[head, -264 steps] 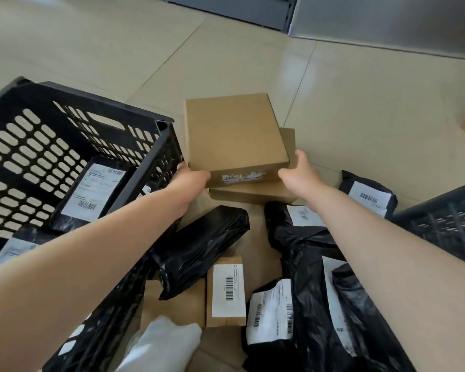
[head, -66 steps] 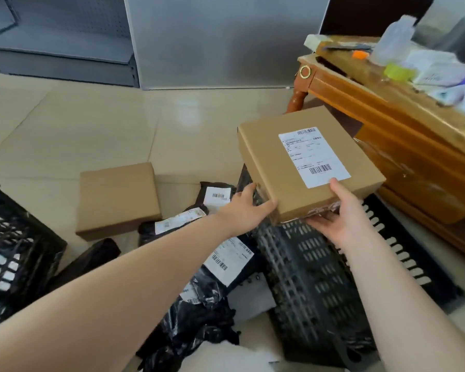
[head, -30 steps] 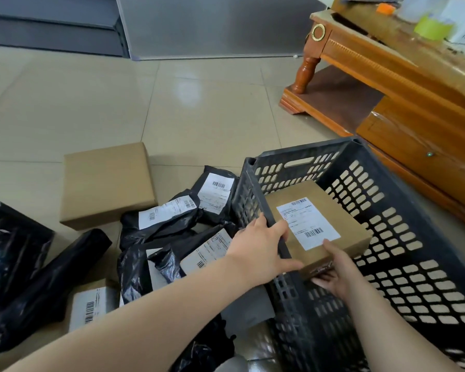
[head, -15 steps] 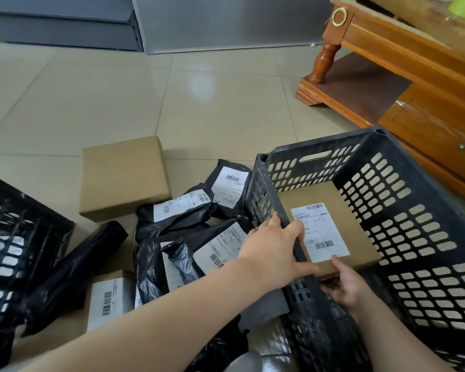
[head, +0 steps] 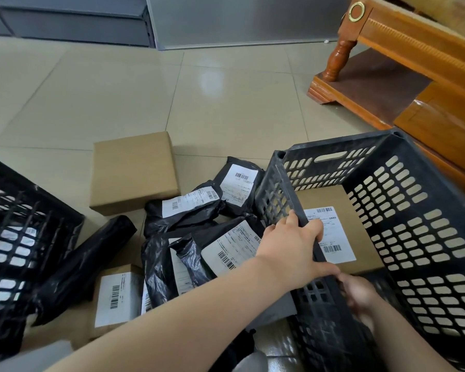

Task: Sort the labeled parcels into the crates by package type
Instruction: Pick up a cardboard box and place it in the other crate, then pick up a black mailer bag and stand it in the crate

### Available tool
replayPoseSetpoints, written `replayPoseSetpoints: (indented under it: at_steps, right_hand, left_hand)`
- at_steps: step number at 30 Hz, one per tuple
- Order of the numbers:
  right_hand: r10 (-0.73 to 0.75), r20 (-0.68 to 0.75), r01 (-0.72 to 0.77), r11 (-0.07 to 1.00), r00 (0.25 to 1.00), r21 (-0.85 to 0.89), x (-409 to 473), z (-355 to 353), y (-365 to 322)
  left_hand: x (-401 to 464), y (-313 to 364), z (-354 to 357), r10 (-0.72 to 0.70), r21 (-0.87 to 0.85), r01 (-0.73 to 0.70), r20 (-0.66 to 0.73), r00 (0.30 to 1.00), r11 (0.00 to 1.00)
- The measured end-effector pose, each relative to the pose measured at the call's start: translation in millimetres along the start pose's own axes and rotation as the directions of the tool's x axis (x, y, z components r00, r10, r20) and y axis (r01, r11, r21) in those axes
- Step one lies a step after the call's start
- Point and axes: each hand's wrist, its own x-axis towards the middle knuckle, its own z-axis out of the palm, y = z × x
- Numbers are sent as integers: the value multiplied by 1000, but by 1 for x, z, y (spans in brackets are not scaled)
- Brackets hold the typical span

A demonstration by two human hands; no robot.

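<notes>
Down in the right crate [head: 403,146] lay the box [head: 360,229], flat on the crate floor with its white label facing up. My left hand [head: 293,253] sat on the crate's near-left rim, fingers curled over the top edge and thumb stretched along it toward me, so it gripped the wall rather than the box. My right hand [head: 359,295] was inside the crate, just below the box's near edge; it was blurred, and I could not tell whether its fingers touched the box or held anything.

Left of that crate, black mailers [head: 188,210] with white barcode labels lay heaped on the tile floor [head: 118,98], some overlapping, one leaning against the crate's outer wall. A plain box [head: 132,170] rested on the floor beyond the heap, with no label showing on its top. A small box [head: 118,296] with a barcode label lay nearer me, beside a long mailer [head: 86,264] that lay on a slant. The left crate [head: 24,210] stood at the left edge, and labels showed through its slots. A wooden table [head: 414,55] stood beyond the right crate.
</notes>
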Motion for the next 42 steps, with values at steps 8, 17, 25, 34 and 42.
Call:
replayPoseSetpoints:
  at_steps: [8, 17, 25, 34, 42]
  right_hand:
    - [29, 25, -29, 999, 999, -36, 0, -4, 0]
    - [15, 19, -14, 999, 1000, -34, -12, -2, -2]
    - [-208, -114, 199, 976, 971, -86, -61, 13, -58]
    - [-525, -16, 525, 851, 851, -26, -153, 45, -94]
    - [-759, 68, 750, 619, 648, -232, -187, 78, -99]
  left_hand:
    - [-2, -2, 5, -7, 1, 7, 11, 1000, 1000]
    - [-16, -42, 6, 107, -90, -111, -55, 993, 990]
    - [-32, -128, -19, -229, 95, 237, -94, 969, 967]
    - [-56, -168, -29, -403, 47, 403, 1, 915, 914]
    - [-70, -168, -30, -423, -263, 401, -28, 906, 877]
